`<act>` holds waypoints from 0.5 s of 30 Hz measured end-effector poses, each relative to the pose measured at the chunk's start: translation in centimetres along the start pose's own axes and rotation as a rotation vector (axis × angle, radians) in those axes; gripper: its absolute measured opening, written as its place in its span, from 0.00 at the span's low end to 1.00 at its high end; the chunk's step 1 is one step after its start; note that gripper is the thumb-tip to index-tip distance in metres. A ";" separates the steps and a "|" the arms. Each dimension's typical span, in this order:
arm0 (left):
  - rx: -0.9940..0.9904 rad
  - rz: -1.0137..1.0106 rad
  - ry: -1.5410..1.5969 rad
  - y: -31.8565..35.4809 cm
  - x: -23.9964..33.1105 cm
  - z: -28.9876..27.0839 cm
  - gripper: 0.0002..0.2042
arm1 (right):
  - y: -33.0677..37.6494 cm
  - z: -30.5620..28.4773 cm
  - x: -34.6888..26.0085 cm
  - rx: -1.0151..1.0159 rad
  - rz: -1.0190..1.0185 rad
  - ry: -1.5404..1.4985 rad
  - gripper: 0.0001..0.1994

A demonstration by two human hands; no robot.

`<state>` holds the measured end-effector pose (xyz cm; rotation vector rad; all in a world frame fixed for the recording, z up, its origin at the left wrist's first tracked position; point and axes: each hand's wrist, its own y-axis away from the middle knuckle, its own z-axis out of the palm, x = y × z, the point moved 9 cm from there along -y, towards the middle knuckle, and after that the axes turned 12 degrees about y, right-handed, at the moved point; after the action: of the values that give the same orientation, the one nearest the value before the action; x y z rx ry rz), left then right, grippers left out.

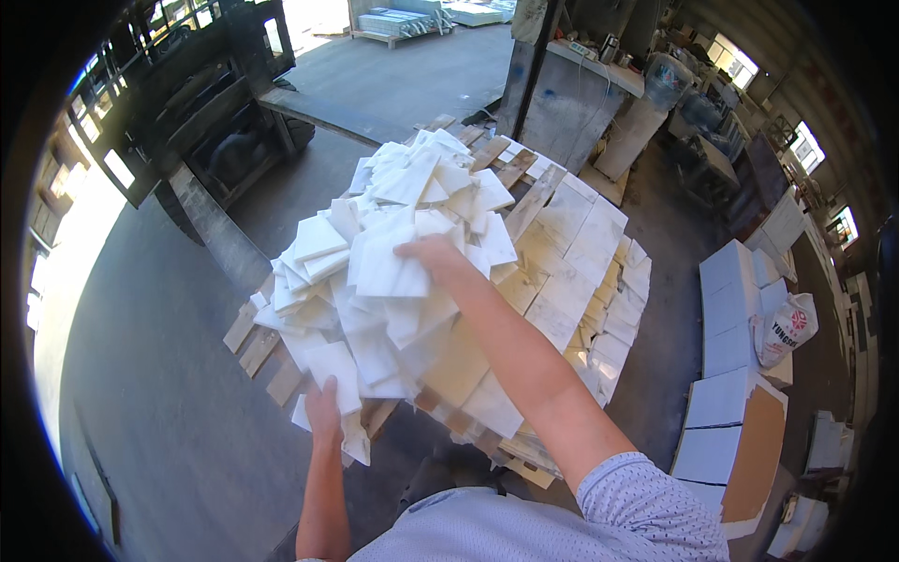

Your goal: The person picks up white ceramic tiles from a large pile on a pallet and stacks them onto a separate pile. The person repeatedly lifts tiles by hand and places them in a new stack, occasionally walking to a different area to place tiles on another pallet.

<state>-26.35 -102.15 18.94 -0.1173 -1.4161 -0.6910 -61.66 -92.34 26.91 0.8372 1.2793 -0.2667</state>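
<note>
Wooden pallet (257,353) under white tiles (382,262); left hand (323,408), right hand (434,253) on tiles

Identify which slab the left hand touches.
The near, squarish white slab, left hand at its lower edge; right hand touches another slab, farther up the pile.

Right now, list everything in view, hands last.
Loose tiles: many, white, heaped centrally
Wooden slats: several, brown, under heap
Flat slabs: several, whitish, right of heap
Forklift: one, dark, upper left
Forks: two, grey, toward heap
Stacked pieces: several, pale grey, top
Water jug: one, bluish, upper right
Small clutter: uncountable, mixed, upper right
Block stacks: two, white, right
Sack: one, white and red, right
Panel: one, brown, lower right
Floor: one, grey, throughout
Shirt: one, pale, bottom
Left hand: one, bare, gripping a tile, heap's lower left
Right hand: one, bare, on a tile, heap's middle, grip unclear
</note>
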 end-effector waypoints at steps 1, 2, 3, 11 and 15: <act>0.007 -0.021 -0.006 0.0 -0.3 -0.1 0.20 | 0.7 -0.1 0.3 0.053 -0.010 -0.002 0.22; 0.012 -0.030 0.013 0.0 -0.4 -0.2 0.20 | 1.4 -0.1 0.3 0.079 -0.048 -0.013 0.20; 0.035 -0.026 0.016 0.2 -0.5 -0.5 0.20 | 2.3 -0.1 0.4 0.105 -0.085 -0.025 0.19; -0.030 0.168 0.121 4.7 4.6 1.4 0.21 | 14.9 -7.5 5.2 0.112 -0.243 -0.477 0.18; -0.162 0.107 0.038 10.1 5.9 5.8 0.21 | 25.4 -14.7 14.8 0.318 -0.124 -0.435 0.19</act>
<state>-26.25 -93.53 28.78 -0.3037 -1.3065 -0.7148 -52.49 -61.03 22.89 0.9078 0.8900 -0.7257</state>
